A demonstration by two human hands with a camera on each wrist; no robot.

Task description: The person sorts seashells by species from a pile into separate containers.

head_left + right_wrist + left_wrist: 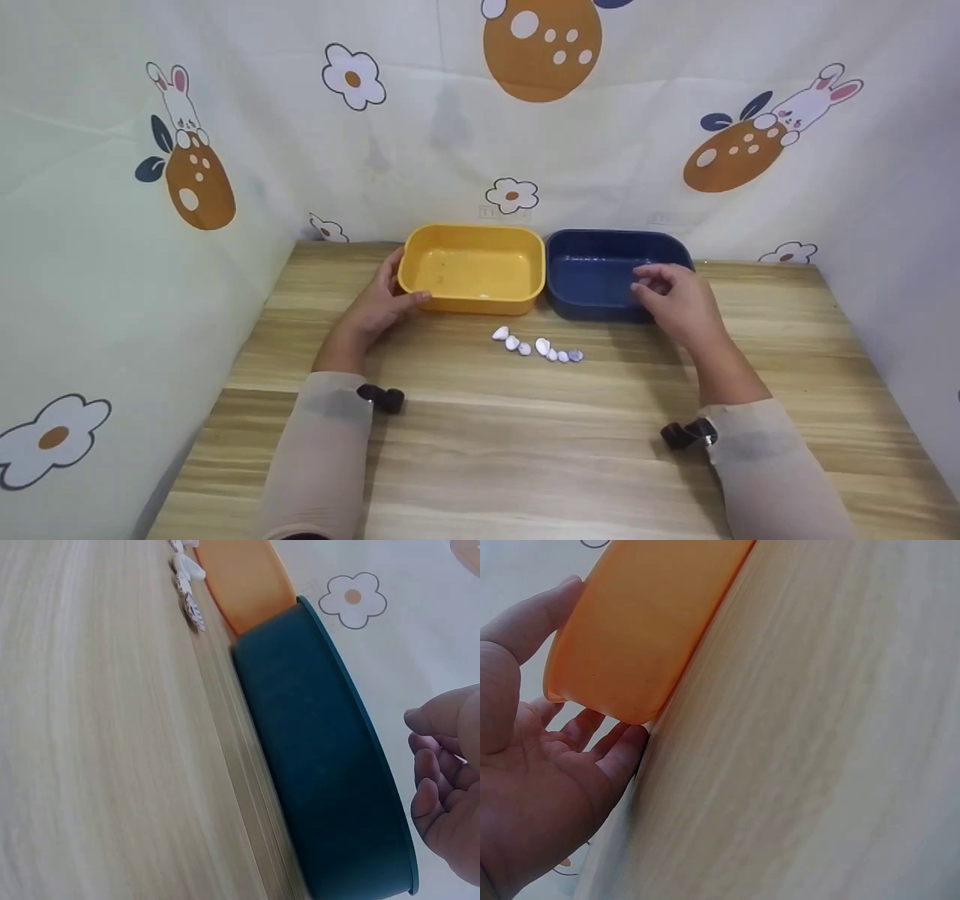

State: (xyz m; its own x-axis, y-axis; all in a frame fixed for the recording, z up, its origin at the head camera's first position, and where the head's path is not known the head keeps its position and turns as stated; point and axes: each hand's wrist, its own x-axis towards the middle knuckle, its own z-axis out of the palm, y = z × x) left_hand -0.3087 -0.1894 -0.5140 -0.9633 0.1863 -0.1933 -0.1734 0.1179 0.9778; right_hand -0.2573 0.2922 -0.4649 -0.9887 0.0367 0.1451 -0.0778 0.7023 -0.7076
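Yellow tub (480, 306), upright on wood-grain bench (510, 435); at left front corner of yellow tub, left hand (379, 304) grasping it, thumb on front rim, fingers against left side; just right of yellow tub, blue tub (600, 311); farther right of yellow tub, above blue tub, right hand (682, 300), released, fingers loosely bent; on bench before yellow tub, seven small pale shells (543, 346), strung out rightward; behind yellow tub, rabbit-and-flower cloth (427, 150)

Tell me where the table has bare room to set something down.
Widest: the wooden tabletop between the sleeves, on the near side of the seashells. Another patch lies right of the right hand. Crowded: the far middle, with the yellow bin, navy-blue bin and left hand.
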